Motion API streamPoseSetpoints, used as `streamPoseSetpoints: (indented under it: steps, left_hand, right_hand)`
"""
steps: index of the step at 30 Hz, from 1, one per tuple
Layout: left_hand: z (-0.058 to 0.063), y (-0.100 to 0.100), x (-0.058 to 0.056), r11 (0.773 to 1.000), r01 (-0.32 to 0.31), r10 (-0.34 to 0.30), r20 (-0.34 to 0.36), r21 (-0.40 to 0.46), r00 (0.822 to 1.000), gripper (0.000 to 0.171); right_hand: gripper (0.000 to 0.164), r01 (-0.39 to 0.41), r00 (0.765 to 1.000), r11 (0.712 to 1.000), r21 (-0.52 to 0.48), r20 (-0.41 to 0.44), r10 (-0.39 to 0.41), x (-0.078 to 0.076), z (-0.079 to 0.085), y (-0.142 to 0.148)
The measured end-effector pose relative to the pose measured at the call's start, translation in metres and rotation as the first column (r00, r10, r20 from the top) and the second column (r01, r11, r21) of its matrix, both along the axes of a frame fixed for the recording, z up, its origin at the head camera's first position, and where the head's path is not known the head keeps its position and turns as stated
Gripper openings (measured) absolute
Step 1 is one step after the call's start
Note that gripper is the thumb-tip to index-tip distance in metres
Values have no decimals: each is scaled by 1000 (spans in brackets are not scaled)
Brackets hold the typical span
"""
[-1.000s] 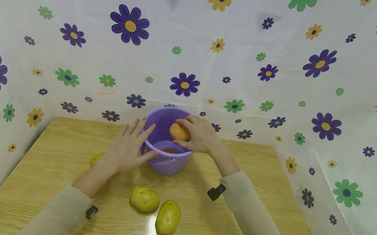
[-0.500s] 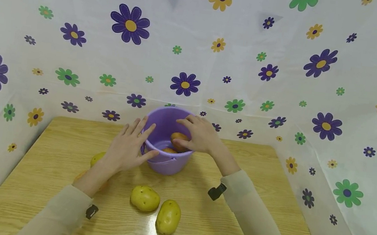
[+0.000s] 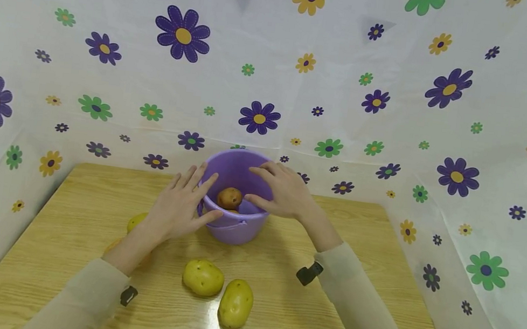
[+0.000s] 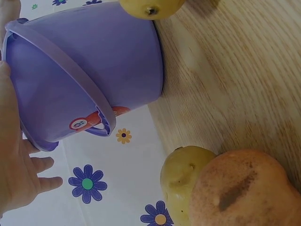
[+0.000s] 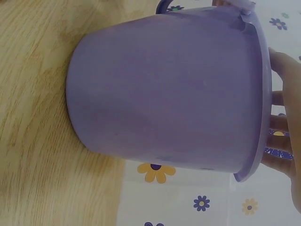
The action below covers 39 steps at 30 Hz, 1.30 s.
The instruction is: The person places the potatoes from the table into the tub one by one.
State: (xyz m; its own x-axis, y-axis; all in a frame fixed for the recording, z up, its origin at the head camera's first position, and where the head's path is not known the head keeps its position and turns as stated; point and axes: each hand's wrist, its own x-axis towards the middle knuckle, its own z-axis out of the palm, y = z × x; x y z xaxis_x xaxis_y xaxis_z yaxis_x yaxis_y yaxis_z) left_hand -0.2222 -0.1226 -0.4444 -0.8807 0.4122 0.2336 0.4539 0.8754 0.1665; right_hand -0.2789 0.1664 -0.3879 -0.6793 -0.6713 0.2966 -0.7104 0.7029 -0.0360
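Note:
A purple bucket [image 3: 235, 231] stands upright near the back of the table. Inside it lies a brown potato [image 3: 229, 198], with part of another brown one showing below. My left hand [image 3: 178, 203] rests its spread fingers on the bucket's left rim. On the opposite side my right hand [image 3: 285, 193] hovers at the rim, fingers and thumb apart, holding nothing. Two yellow potatoes, one farther left [image 3: 203, 277] and one nearer [image 3: 235, 303], lie in front of the bucket. In the left wrist view a yellow potato [image 4: 181, 181] and a large brown potato [image 4: 247, 193] sit side by side.
The wooden table [image 3: 314, 322] meets a white flower-printed cloth [image 3: 263, 83] at the back and both sides. My left forearm partly hides the pair of potatoes on the left. The bucket's handle [image 4: 70, 66] hangs down along its side.
My right hand has let go of the brown potato, which dropped into the bucket and rolled left. The right hand has shifted slightly right; the left hand stays in place.

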Motion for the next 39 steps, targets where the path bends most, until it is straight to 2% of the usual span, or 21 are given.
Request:
streamPoseSetpoints:
  steps: [7, 13, 20, 22, 25, 29, 34, 39]
  left_hand:
    - [1, 0, 0, 1000, 1, -1, 0, -5, 1000, 93]
    - [0, 0, 0, 1000, 2, -2, -8, 0, 1000, 94]
    - [2, 1, 1, 1000, 3, -3, -2, -5, 1000, 94]
    - [2, 1, 1, 1000, 3, -3, -2, -7, 1000, 94]
    - [1, 1, 0, 1000, 2, -2, -3, -8, 1000, 94]
    - [2, 1, 0, 1000, 1, -1, -4, -10, 1000, 94]
    - [3, 1, 0, 1000, 2, -2, -4, -18, 1000, 93]
    - [4, 1, 2, 1000, 2, -2, -3, -18, 1000, 94]
  right_hand:
    - [71, -35, 999, 999, -13, -14, 35, 9, 1, 4]
    - [75, -79, 994, 997, -22, -73, 77, 15, -3, 9]
    - [91, -133, 984, 989, -63, -125, 124, 21, -6, 16]
    - [91, -133, 984, 989, -57, -126, 125, 25, -6, 18]
    - [82, -145, 981, 988, -52, -135, 137, 29, -7, 22]
    - [77, -184, 969, 981, -64, -179, 170, 34, -9, 27]
    - [78, -242, 943, 969, -53, -248, 222, 42, -11, 31]
    - [80, -268, 931, 963, -36, -265, 249, 53, -13, 33]
